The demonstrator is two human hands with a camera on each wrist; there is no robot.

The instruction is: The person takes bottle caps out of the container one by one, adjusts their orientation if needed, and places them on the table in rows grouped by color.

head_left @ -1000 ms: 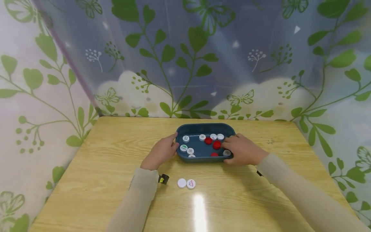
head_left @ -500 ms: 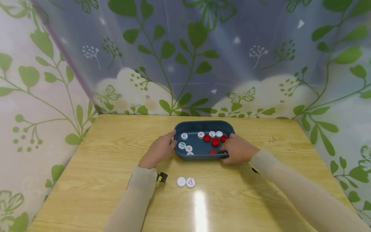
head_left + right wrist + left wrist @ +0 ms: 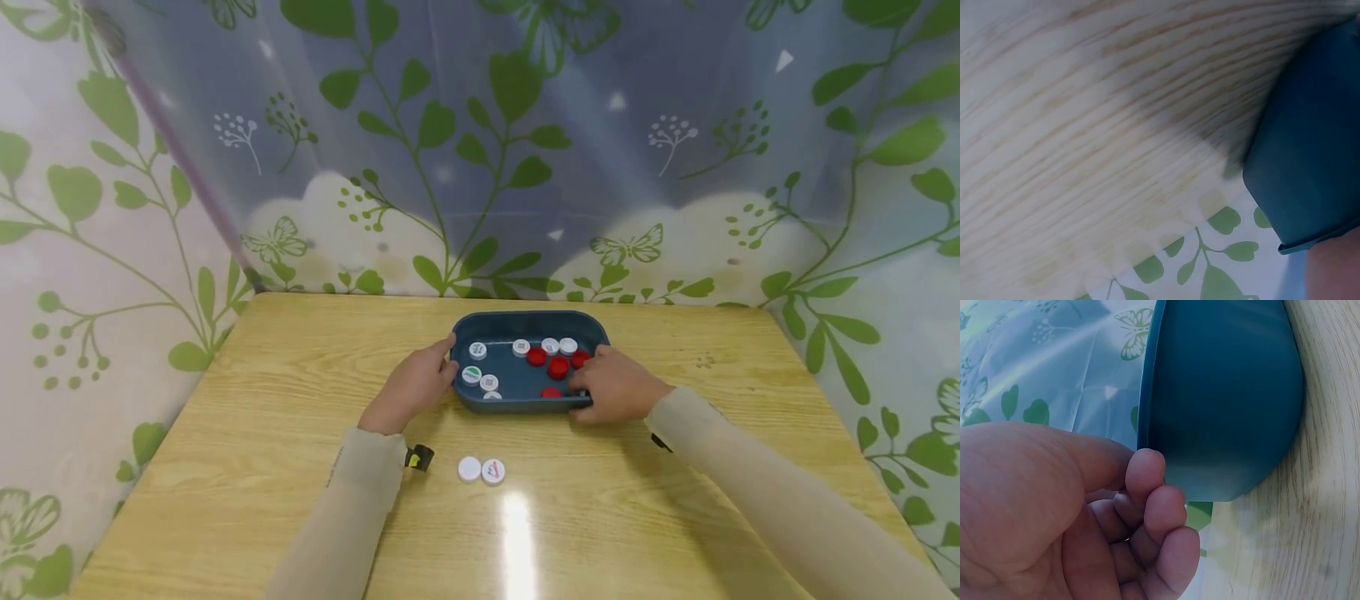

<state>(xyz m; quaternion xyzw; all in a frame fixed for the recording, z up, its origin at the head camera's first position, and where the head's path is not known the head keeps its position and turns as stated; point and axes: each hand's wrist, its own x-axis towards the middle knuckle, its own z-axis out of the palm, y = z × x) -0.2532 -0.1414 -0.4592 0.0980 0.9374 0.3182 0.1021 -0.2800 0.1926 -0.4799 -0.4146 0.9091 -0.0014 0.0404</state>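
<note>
While left hand (image 3: 410, 387) and right hand (image 3: 621, 385) pinch the tray (image 3: 517, 407) near the tabletop (image 3: 337, 333) far edge, best hold it level.

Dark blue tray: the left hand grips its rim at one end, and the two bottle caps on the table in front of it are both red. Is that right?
Not quite: the head view shows that the two bottle caps on the table are white. The left hand does grip the dark blue tray at one end.
</note>
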